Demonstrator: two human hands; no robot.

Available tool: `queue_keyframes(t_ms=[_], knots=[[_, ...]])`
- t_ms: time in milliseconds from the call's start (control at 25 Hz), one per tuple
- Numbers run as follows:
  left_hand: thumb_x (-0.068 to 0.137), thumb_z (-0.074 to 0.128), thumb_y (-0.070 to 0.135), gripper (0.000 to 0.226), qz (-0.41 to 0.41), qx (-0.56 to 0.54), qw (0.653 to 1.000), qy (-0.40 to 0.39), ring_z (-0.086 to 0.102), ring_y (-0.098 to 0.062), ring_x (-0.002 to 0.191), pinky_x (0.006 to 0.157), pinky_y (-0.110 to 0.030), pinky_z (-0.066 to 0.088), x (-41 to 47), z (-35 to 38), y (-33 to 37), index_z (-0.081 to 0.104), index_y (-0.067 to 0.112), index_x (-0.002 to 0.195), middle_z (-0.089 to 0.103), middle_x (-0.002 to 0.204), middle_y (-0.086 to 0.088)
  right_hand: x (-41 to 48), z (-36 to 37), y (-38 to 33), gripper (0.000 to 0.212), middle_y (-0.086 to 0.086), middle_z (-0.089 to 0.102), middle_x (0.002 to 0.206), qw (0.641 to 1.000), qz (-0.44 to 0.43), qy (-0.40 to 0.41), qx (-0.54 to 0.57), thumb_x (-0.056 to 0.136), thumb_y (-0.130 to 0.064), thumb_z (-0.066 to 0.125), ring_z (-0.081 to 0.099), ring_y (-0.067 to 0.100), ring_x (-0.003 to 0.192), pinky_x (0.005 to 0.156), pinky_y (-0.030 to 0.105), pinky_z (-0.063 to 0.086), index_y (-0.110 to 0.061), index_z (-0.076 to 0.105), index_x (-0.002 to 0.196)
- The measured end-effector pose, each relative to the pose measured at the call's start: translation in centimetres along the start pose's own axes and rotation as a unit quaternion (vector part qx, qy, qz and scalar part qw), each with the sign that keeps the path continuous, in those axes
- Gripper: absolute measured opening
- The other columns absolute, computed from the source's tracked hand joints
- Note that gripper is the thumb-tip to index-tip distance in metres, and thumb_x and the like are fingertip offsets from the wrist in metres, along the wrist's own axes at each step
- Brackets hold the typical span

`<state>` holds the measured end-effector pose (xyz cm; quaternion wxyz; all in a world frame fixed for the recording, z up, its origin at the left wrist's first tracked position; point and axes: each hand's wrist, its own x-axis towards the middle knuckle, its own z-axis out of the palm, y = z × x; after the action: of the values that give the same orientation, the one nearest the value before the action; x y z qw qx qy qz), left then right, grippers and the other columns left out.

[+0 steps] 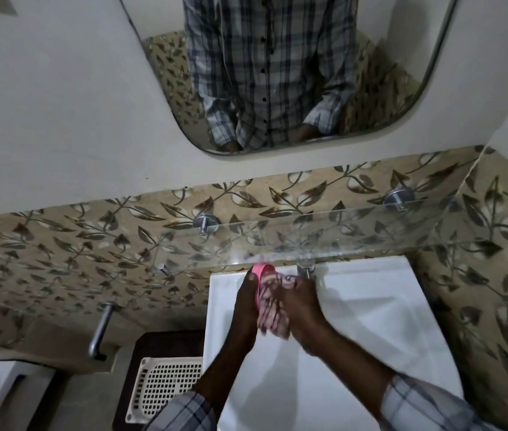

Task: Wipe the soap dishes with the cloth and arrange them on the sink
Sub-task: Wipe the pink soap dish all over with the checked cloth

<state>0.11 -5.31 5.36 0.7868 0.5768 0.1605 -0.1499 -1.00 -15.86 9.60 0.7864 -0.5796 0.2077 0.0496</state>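
Wiping pink soap dish over sink.
Left hand clamped on dish; right hand presses cloth against it. Advise steady grip, full strokes.

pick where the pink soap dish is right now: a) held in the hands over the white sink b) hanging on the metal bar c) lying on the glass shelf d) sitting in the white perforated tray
a, the pink soap dish is gripped by the left hand while the right hand presses the patterned cloth on it, above the white sink.
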Motion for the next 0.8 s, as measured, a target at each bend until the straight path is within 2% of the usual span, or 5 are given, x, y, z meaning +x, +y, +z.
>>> queue_keyframes(t_ms=[80, 280, 440, 560, 800], knots=[[0.097, 0.046, 0.051, 0.053, 0.022, -0.022, 0.999, -0.022, 0.068, -0.023, 0.116, 0.089, -0.031, 0.056, -0.7, -0.2, -1.3, 0.066, 0.014, 0.128, 0.072, 0.125, -0.010, 0.4, 0.7, -2.6, 0.020, 0.013, 0.074, 0.068, 0.990, 0.081, 0.032, 0.114, 0.084, 0.010, 0.063, 0.073, 0.026, 0.060, 0.053, 0.032, 0.062, -0.003, 0.072, 0.072], [0.100, 0.045, 0.044, 0.045, 0.039, -0.007, 0.999, -0.025, 0.066, -0.016, 0.118, 0.091, -0.024, 0.054, -1.1, -1.1, -1.3, 0.064, 0.019, 0.131, 0.069, 0.129, -0.003, -3.0, -1.1, -0.3, 0.012, 0.015, 0.077, 0.082, 0.969, 0.017, -0.064, -0.238, 0.085, -0.012, 0.066, 0.074, 0.024, 0.075, 0.073, 0.044, 0.061, -0.004, 0.074, 0.082], [0.094, 0.048, 0.035, 0.045, 0.154, 0.146, 0.977, 0.002, 0.054, -0.014, 0.074, 0.049, -0.032, 0.047, -3.0, -0.5, -0.9, 0.049, 0.024, 0.137, 0.063, 0.101, -0.002, -1.3, -0.7, -3.2, 0.013, 0.034, 0.060, 0.085, 0.984, 0.161, -0.030, 0.065, 0.087, 0.002, 0.063, 0.058, 0.033, 0.062, 0.072, 0.044, 0.053, 0.005, 0.069, 0.075], [0.106, 0.042, 0.034, 0.024, 0.209, 0.158, 0.963, -0.065, 0.060, 0.004, 0.079, 0.065, -0.027, 0.052, -3.1, 0.4, 1.4, 0.065, 0.032, 0.098, 0.068, 0.088, 0.016, -2.5, 0.2, -3.1, 0.019, 0.023, 0.070, 0.075, 0.989, 0.119, -0.049, 0.071, 0.078, -0.017, 0.083, 0.069, 0.030, 0.063, 0.073, 0.049, 0.058, -0.008, 0.073, 0.063], [0.101, 0.019, 0.061, 0.047, 0.030, 0.041, 0.997, 0.063, 0.063, -0.017, 0.119, 0.099, -0.037, 0.052, -3.8, 0.0, 0.7, 0.046, 0.046, 0.136, 0.062, 0.136, -0.008, -2.8, -1.3, -1.3, 0.024, 0.007, 0.077, 0.084, 0.970, -0.068, -0.024, -0.230, 0.069, -0.021, 0.080, 0.072, 0.024, 0.077, 0.072, 0.040, 0.061, -0.011, 0.072, 0.089]])
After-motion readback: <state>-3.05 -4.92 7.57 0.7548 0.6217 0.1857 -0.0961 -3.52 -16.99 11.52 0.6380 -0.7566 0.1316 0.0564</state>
